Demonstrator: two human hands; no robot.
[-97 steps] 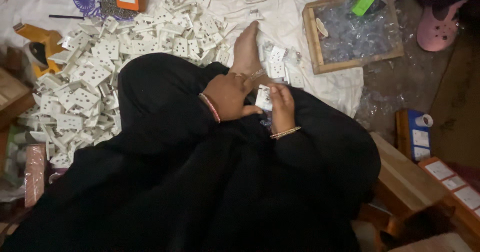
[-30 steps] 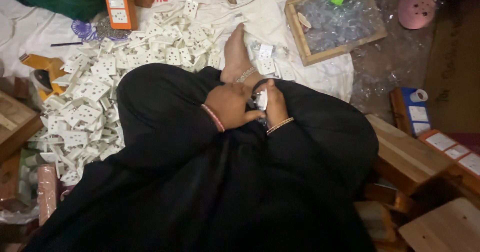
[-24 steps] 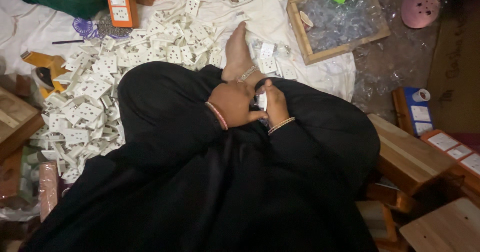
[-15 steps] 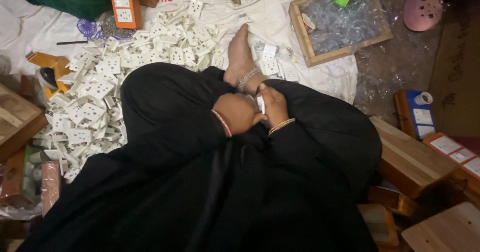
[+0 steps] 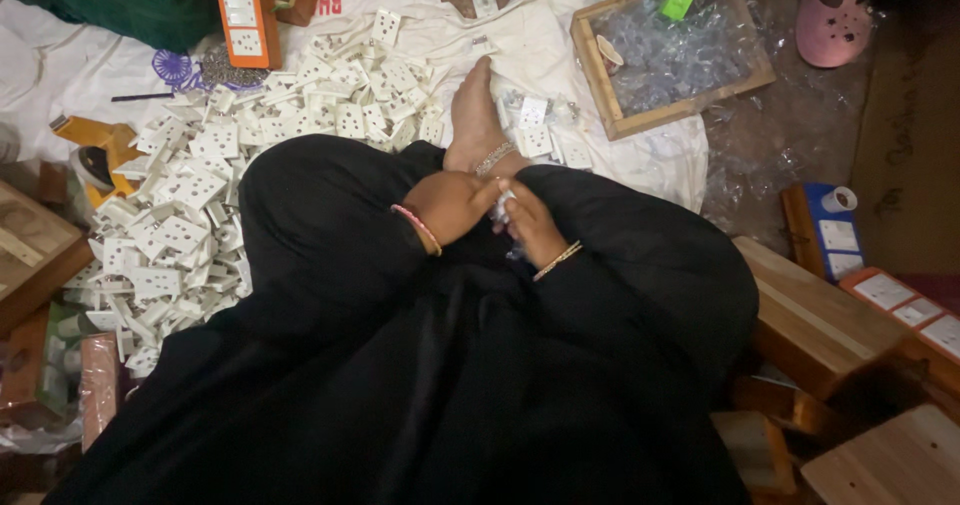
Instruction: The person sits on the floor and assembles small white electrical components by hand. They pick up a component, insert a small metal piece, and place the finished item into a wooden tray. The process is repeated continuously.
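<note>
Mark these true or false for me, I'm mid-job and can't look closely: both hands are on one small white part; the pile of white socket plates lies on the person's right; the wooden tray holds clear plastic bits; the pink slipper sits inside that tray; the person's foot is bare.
1. Both hands hold one small white part. True: the left hand and right hand meet around the small white part.
2. The pile of white socket plates lies on the person's right. False: it lies on their left.
3. The wooden tray holds clear plastic bits. True.
4. The pink slipper sits inside the tray. False: it lies on the floor beside it.
5. The foot is bare. True, with an anklet.
</note>
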